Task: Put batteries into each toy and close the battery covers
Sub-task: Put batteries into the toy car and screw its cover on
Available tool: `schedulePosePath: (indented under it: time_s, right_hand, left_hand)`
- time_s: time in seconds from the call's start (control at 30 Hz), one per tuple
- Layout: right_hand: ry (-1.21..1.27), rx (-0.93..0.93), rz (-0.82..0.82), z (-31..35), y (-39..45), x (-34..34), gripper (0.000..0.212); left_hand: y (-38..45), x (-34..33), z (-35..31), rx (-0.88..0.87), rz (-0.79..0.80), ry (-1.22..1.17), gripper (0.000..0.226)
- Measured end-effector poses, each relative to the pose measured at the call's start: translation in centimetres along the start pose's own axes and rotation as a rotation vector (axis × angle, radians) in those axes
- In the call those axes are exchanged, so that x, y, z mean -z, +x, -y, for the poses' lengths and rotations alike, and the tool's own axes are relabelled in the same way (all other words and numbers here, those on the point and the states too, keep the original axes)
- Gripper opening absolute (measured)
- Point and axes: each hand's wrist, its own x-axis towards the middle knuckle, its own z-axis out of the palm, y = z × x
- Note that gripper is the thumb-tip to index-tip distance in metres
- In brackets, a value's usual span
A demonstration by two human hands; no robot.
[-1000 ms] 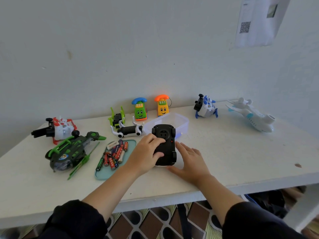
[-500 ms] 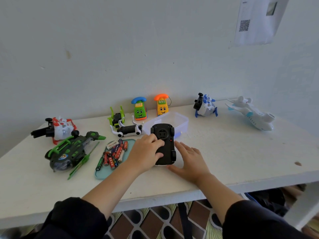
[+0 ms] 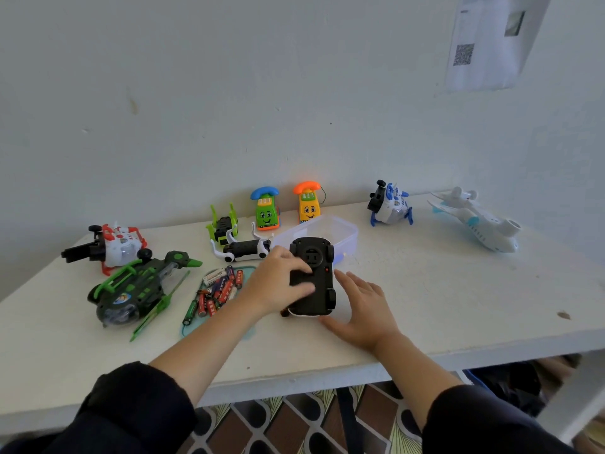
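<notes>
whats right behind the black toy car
A clear plastic container stands just behind the black toy car; the car hides its near wall, so its contents can't be told.

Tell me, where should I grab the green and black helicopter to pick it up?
Probably round its fat dark body, from above. The green and black helicopter lies on the table with its thin green rotor blade sticking out toward the front edge; that blade looks bendy, so leave it alone. The body is the widest, sturdiest part.
</notes>
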Motion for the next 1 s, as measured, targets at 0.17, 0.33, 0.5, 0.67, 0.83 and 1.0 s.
schedulePosePath:
  time_s: [0.17, 0.33, 0.5, 0.67, 0.83, 1.0]
  right_hand:
    - [0.034, -0.082, 0.124, 0.0, 0.0, 0.6, 0.093]
    - [0.076, -0.131, 0.131, 0.0, -0.1, 0.6, 0.088]
    - [0.476, -0.499, -0.145, -1.1, 0.0, 1.0, 0.067]
    - [0.586, -0.653, -0.188, -1.0, 0.3, 1.4, 0.044]
    - [0.275, -0.66, -0.079, -2.8, 1.7, 2.2, 0.04]
    - [0.085, -0.654, -0.022, -8.0, 4.1, 4.6, 0.039]
  left_hand:
    - [3.0, 1.2, -0.8, 0.196, -0.267, -0.076, 0.044]
    - [6.5, 0.1, -4.0, 0.354, 0.051, 0.365, 0.081]
    - [8.0, 0.6, -4.7, 0.456, 0.176, 0.229, 0.055]
    - [7.4, 4.0, -4.6, 0.427, 0.288, -0.247, 0.03]
    - [7.9, 8.3, -4.8, 0.106, 0.259, -0.57, 0.04]
    - [11.4, 8.0, -5.3, -0.028, -0.049, -0.685, 0.053]
